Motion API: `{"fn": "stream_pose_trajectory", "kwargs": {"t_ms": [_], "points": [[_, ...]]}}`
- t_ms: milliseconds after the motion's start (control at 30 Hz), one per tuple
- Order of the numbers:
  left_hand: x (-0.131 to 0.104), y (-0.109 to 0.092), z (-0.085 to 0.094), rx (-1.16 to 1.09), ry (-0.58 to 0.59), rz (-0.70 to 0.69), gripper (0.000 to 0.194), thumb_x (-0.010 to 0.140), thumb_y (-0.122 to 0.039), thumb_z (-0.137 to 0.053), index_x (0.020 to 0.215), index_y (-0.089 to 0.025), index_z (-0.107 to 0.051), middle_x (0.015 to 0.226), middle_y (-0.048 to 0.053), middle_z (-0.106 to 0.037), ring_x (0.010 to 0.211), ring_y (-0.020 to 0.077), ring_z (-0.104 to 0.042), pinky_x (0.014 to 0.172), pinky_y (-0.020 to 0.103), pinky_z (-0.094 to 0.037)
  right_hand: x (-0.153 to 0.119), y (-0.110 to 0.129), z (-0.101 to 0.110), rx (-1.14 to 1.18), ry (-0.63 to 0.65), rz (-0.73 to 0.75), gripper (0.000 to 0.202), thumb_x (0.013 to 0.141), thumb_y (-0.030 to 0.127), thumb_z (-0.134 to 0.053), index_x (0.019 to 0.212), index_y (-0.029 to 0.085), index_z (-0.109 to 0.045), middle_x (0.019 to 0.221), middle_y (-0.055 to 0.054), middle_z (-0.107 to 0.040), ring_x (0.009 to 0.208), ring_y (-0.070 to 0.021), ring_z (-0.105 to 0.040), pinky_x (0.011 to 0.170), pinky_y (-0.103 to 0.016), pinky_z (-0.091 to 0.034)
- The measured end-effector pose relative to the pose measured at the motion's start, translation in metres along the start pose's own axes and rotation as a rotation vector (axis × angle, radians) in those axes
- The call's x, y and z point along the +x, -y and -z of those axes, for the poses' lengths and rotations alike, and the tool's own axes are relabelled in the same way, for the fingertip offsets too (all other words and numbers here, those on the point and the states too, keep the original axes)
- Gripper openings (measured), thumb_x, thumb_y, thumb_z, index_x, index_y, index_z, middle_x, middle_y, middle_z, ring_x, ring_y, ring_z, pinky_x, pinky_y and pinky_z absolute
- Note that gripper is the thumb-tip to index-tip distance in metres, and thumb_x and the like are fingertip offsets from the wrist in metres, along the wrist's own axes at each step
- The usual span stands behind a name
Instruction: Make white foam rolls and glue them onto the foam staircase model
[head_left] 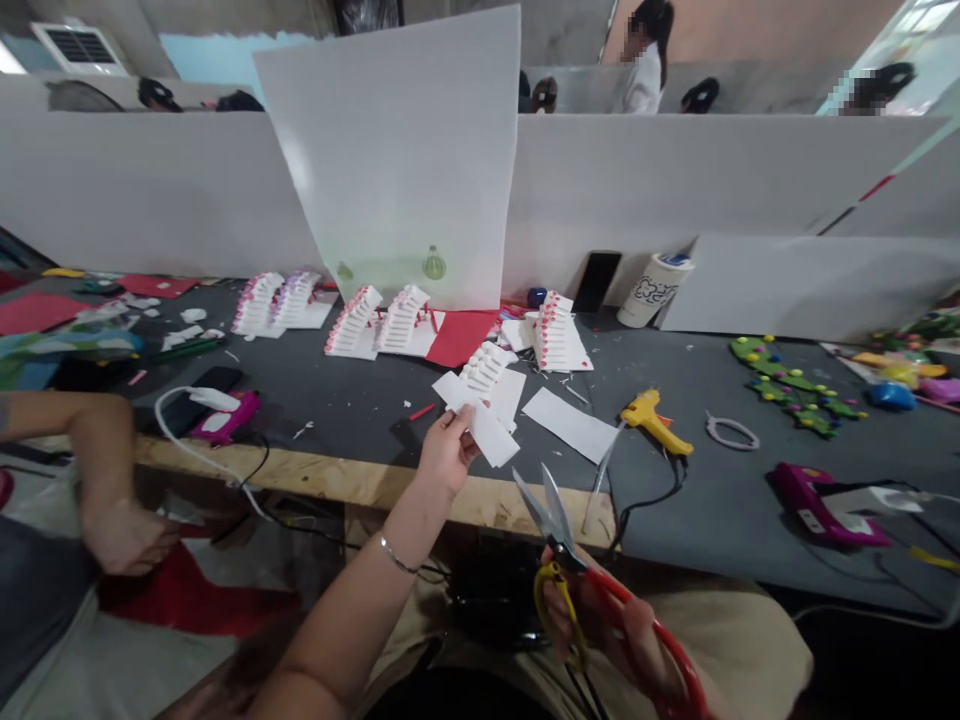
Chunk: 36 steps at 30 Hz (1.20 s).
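My left hand [448, 450] is closed on a white paper strip [487, 432] above the table's front edge. Just behind that strip are a folded white paper piece [510, 392] and a small row of white curled pieces [486, 368]. In my right hand [611, 630], low over my lap, is a pair of scissors [555, 515] with parted blades pointing up and away. Red and yellow handle loops show around my fingers. Another white paper strip [571, 424] lies flat between the left hand and a yellow glue gun [654, 420].
Along the back stand several white stepped paper pieces [351, 322] with pink tips and a red sheet [461, 338]. A white cup [654, 290], a phone [598, 280] and a magenta power strip [825, 508] are rightward. Another person's hand [131, 535] rests at left.
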<state>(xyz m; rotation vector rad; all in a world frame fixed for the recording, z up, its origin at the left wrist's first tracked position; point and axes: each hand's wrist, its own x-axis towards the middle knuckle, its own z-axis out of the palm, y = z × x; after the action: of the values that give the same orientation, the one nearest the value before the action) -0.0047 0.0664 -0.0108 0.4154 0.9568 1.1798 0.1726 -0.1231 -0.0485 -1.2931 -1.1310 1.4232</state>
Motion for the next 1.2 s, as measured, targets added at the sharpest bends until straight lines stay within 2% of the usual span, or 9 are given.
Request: {"fn": "stream_pose_trajectory", "kwargs": {"t_ms": [67, 133, 267, 433, 633, 733, 900, 1100, 1200], "points": [[-0.001, -0.002, -0.001, 0.022, 0.009, 0.001, 0.026, 0.079, -0.024, -0.07, 0.102, -0.011, -0.068, 0.104, 0.014, -0.073, 0.077, 0.0195, -0.071, 0.055, 0.022, -0.055, 0.004, 0.003, -0.003, 0.126, 0.131, -0.081, 0.084, 0.067, 0.09, -0.028, 0.119, 0.034, -0.063, 0.075, -0.009, -0.057, 0.062, -0.0238, -0.054, 0.052, -0.039, -0.051], [-0.003, -0.002, -0.002, 0.037, 0.02, 0.013, 0.028, 0.079, -0.024, -0.07, 0.103, -0.012, -0.068, 0.105, 0.014, -0.073, 0.075, 0.0192, -0.071, 0.056, 0.024, -0.056, 0.009, 0.005, -0.002, 0.218, 0.184, -0.131, 0.088, 0.063, 0.093, -0.029, 0.12, 0.034, -0.062, 0.074, -0.007, -0.053, 0.06, -0.0224, -0.05, 0.049, -0.038, -0.049], [-0.006, 0.002, -0.004, 0.078, 0.064, 0.027, 0.032, 0.076, -0.026, -0.073, 0.104, -0.012, -0.068, 0.106, 0.014, -0.073, 0.073, 0.0195, -0.071, 0.057, 0.025, -0.056, 0.014, 0.002, -0.003, 0.327, 0.094, -0.108, 0.082, 0.067, 0.089, -0.032, 0.114, 0.03, -0.064, 0.073, -0.008, -0.052, 0.056, -0.02, -0.046, 0.042, -0.034, -0.044], [-0.01, 0.005, -0.006, 0.147, 0.143, 0.045, 0.033, 0.072, -0.029, -0.076, 0.1, -0.012, -0.07, 0.102, 0.014, -0.074, 0.068, 0.0187, -0.07, 0.054, 0.025, -0.056, 0.017, 0.0, -0.006, 0.373, 0.155, -0.127, 0.074, 0.069, 0.086, -0.039, 0.107, 0.029, -0.067, 0.075, -0.008, -0.054, 0.056, -0.0193, -0.048, 0.043, -0.035, -0.048], [-0.014, 0.008, -0.007, 0.164, 0.15, 0.055, 0.03, 0.072, -0.028, -0.076, 0.097, -0.012, -0.071, 0.098, 0.013, -0.075, 0.066, 0.0175, -0.069, 0.055, 0.024, -0.055, 0.017, 0.001, -0.016, 0.407, 0.041, -0.133, 0.079, 0.073, 0.086, -0.03, 0.105, 0.025, -0.066, 0.065, -0.005, -0.049, 0.046, -0.015, -0.039, 0.035, -0.03, -0.04], [-0.014, 0.008, -0.007, 0.167, 0.147, 0.049, 0.032, 0.072, -0.03, -0.076, 0.098, -0.012, -0.07, 0.097, 0.012, -0.075, 0.066, 0.0176, -0.069, 0.052, 0.023, -0.053, 0.016, -0.001, -0.018, 0.396, 0.07, -0.142, 0.076, 0.07, 0.086, -0.039, 0.11, 0.026, -0.063, 0.067, -0.003, -0.048, 0.048, -0.0133, -0.037, 0.037, -0.027, -0.037], [-0.017, 0.008, -0.005, 0.168, 0.21, 0.055, 0.048, 0.066, -0.038, -0.081, 0.105, -0.013, -0.065, 0.099, 0.014, -0.074, 0.074, 0.0209, -0.071, 0.061, 0.026, -0.055, 0.019, -0.008, -0.019, 0.555, 0.095, -0.127, 0.064, 0.07, 0.075, -0.058, 0.11, 0.024, -0.06, 0.069, 0.001, -0.047, 0.048, -0.0076, -0.031, 0.041, -0.022, -0.032], [-0.031, 0.013, 0.0, 0.283, 0.394, 0.109, 0.078, 0.057, -0.026, -0.088, 0.126, -0.016, -0.054, 0.098, 0.012, -0.074, 0.083, 0.0231, -0.07, 0.07, 0.03, -0.054, 0.018, -0.004, -0.019, 0.563, 0.18, -0.029, 0.052, 0.078, 0.069, -0.054, 0.112, 0.03, -0.059, 0.072, 0.002, -0.047, 0.048, -0.0075, -0.032, 0.041, -0.021, -0.03], [-0.035, 0.014, 0.001, 0.338, 0.418, 0.116, 0.082, 0.058, -0.022, -0.086, 0.131, -0.016, -0.05, 0.092, 0.011, -0.075, 0.076, 0.02, -0.069, 0.066, 0.027, -0.053, 0.013, -0.001, -0.017, 0.515, 0.15, -0.025, 0.056, 0.078, 0.07, -0.054, 0.118, 0.031, -0.058, 0.079, -0.001, -0.053, 0.056, -0.0114, -0.041, 0.049, -0.025, -0.038]]}}
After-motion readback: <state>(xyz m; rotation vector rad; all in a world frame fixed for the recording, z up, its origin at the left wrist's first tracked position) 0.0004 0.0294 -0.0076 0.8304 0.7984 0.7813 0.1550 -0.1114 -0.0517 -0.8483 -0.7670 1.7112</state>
